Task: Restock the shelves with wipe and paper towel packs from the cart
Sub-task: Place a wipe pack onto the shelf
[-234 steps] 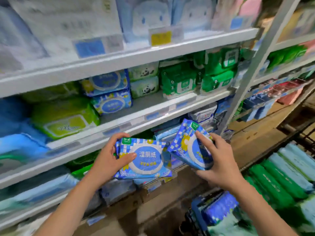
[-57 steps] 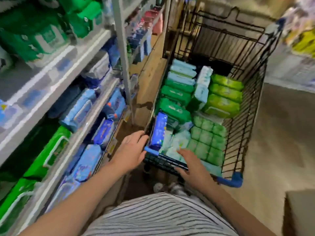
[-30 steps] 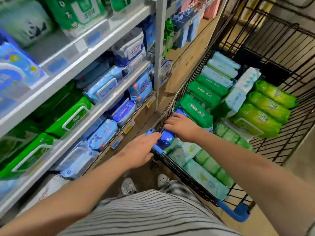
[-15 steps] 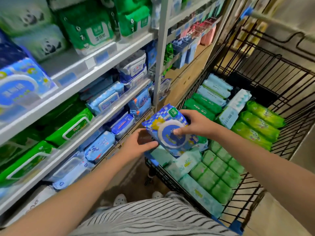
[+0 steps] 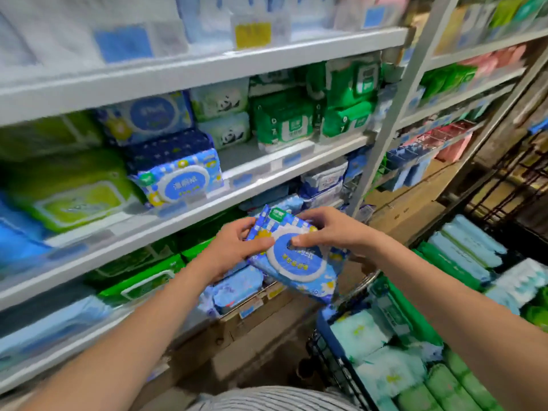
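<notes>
a shop aisle of white metal shelves [image 5: 133, 229] stacked with soft wipe packs, blurred towards the edges. up and to the left of the hands, on the shelf above them, lies a blue checked plastic wipe pack with a round white lid [image 5: 178, 180] – the same kind as the one in hand, and probably the spot being filled.

the left hand [image 5: 234, 250] grips the near-left edge of the task's pack, fingers curled under it and thumb on top. between the two hands, held up in front of the lower shelf and tilted down to the right, is the blue checked soft-film wipe pack with white ring lid and flower print [image 5: 296, 262]. whether a second pack is tucked behind it cannot be told. the right hand [image 5: 332, 232] holds the far edge, fingers hooked over the top and thumb pressing on the lid ring.

the pack looks light but dense with wet wipes, and pliable – it will sag if pinched at one corner, and the film is probably slick. taking it by opposite long edges, as here, or flat under the lid, should keep it steady.

below and right of the right hand stands the black wire cart [image 5: 332, 366], holding rows of green and mint packs [image 5: 385, 366].
</notes>
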